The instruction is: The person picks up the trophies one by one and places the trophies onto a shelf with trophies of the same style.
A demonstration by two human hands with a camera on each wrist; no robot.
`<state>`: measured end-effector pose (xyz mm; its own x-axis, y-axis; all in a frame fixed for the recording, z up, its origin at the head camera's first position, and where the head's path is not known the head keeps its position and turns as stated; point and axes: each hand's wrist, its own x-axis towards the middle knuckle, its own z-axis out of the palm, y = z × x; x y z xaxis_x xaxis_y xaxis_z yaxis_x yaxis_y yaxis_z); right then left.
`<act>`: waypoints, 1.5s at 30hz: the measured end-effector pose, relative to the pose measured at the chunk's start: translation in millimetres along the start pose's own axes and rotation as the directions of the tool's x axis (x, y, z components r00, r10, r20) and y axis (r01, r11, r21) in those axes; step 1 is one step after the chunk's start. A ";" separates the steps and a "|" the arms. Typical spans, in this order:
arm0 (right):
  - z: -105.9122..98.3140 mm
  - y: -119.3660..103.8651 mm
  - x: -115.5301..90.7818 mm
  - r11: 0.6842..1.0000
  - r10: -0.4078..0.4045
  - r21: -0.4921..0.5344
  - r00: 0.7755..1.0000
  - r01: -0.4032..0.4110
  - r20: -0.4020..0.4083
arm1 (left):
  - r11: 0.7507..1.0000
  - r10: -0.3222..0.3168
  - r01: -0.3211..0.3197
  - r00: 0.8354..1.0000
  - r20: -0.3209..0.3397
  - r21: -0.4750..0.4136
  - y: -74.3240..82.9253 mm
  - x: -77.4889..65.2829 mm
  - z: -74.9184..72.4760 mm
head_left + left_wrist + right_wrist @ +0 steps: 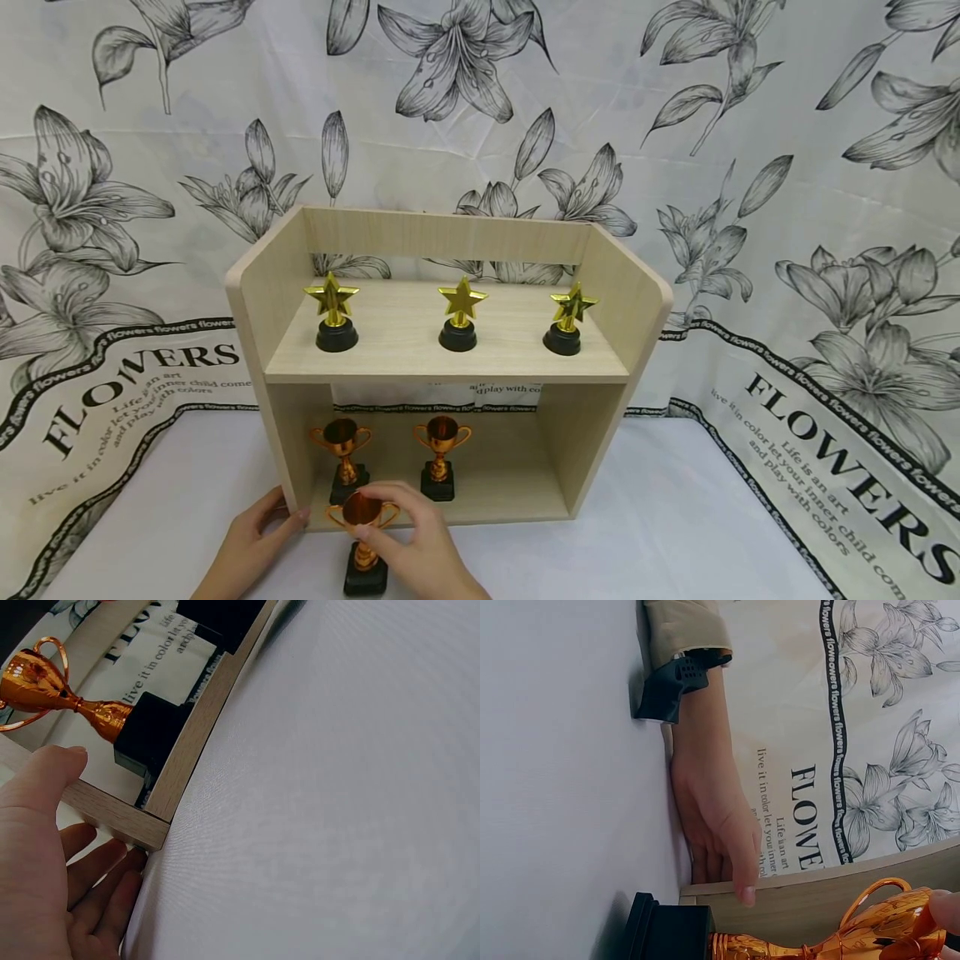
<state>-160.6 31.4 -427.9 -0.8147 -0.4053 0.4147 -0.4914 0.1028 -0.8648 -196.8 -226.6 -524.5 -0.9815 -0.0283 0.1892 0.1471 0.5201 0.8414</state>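
Observation:
My right hand [420, 546] pinches the bowl of an orange-gold trophy cup [366, 577] with a black base, upright in front of a small wooden shelf unit [495, 510]. In the right wrist view, the same cup [780, 949] lies across the lower right. With my left hand [253, 542] I grip the front lower corner of the unit's left side panel, thumb inside and fingers outside. Two matching cups stand on the lower shelf, the left cup [343, 442] partly behind the held one and another cup [442, 437] near the middle.
Along the upper shelf stand three gold star trophies: a left star [332, 300], a middle star [462, 304] and a right star [572, 308]. White cloth [637, 533] covers the table. Behind hangs a flower-printed curtain [465, 150].

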 end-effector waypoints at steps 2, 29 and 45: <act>-1.2 0.4 -0.7 1.000 -0.001 0.004 1.000 0.001 -0.006 | 1.000 -0.005 0.005 1.000 0.004 -0.003 0.3 -0.3 -0.3; -20.4 0.9 -6.1 0.999 0.027 -0.046 0.999 -0.028 -0.029 | 0.998 0.061 -0.061 0.998 -0.014 0.003 -0.7 -2.2 -0.7; -29.5 -0.5 -8.9 0.993 0.100 -0.053 0.994 -0.102 -0.047 | 1.000 0.019 -0.019 1.000 0.010 0.022 3.3 -1.4 -2.0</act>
<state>-162.2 61.8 -422.8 -0.8732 -0.3496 0.3395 -0.4215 0.1921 -0.8863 -194.6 -226.6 -521.0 -0.9797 -0.0101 0.2001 0.1631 0.5395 0.8261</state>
